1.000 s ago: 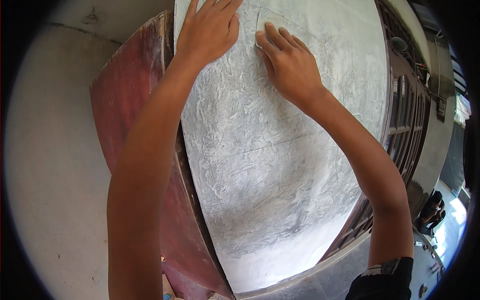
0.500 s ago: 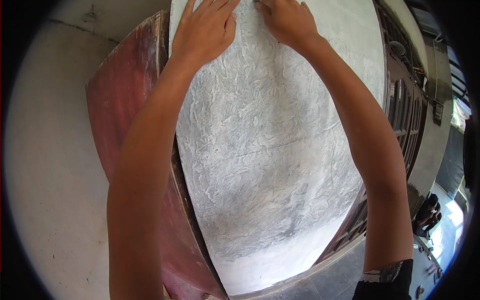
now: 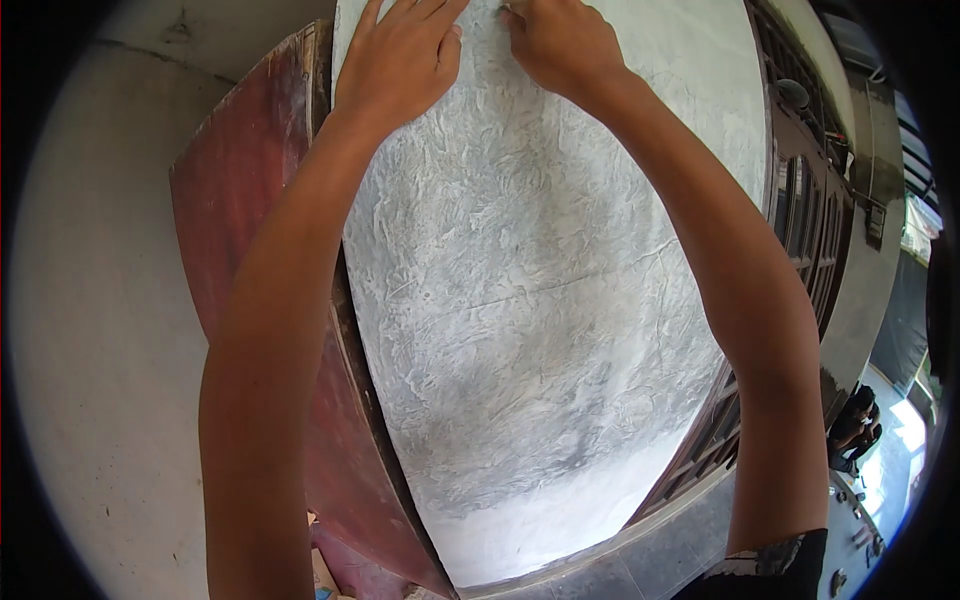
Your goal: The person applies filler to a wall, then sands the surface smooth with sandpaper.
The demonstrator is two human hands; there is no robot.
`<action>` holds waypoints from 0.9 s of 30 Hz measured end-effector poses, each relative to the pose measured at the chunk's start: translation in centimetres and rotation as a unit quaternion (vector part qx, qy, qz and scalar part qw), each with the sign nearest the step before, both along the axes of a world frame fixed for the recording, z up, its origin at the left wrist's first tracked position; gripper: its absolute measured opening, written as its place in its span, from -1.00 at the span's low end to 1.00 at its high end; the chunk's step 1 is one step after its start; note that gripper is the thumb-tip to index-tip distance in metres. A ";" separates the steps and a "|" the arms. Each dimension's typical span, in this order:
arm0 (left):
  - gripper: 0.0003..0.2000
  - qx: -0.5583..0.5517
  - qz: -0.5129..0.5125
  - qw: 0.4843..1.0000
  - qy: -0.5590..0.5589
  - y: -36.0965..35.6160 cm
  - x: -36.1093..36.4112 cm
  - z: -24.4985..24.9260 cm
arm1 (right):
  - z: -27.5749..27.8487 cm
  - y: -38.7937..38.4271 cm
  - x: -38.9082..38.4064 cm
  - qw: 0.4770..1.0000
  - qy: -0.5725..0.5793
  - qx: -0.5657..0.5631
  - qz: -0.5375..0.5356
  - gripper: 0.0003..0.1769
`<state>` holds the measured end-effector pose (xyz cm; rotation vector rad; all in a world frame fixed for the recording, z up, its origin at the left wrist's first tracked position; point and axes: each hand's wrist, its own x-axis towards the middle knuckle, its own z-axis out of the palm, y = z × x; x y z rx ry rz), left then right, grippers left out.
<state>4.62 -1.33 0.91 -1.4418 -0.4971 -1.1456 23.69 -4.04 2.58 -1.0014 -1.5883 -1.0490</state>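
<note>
Both my arms reach up along a white and grey wall (image 3: 520, 270) with a rough, wrinkled surface. At the top left of this wall, my left hand (image 3: 405, 62) lies flat with its fingers apart, and the fingertips run out at the top edge of the view. To its right, my right hand (image 3: 562, 45) is closed near the surface, its fingers curled round something small and dark that I cannot make out. A thin crack runs across the wall below both hands.
A red wooden door panel (image 3: 240, 190) stands to the left, beside a plain wall (image 3: 110, 270). On the right are brown windows and doors (image 3: 800, 215). A person (image 3: 853, 432) sits far off at the lower right. Grey floor tiles (image 3: 640, 560) lie below.
Both hands have shifted slightly left along the wall. The right hand's fingers look more curled than before.
</note>
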 end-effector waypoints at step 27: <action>-0.55 0.015 -0.003 1.000 0.001 -0.1 -0.2 0.1 | -5.5 3.4 -0.1 0.940 -0.115 0.318 -0.041 -0.68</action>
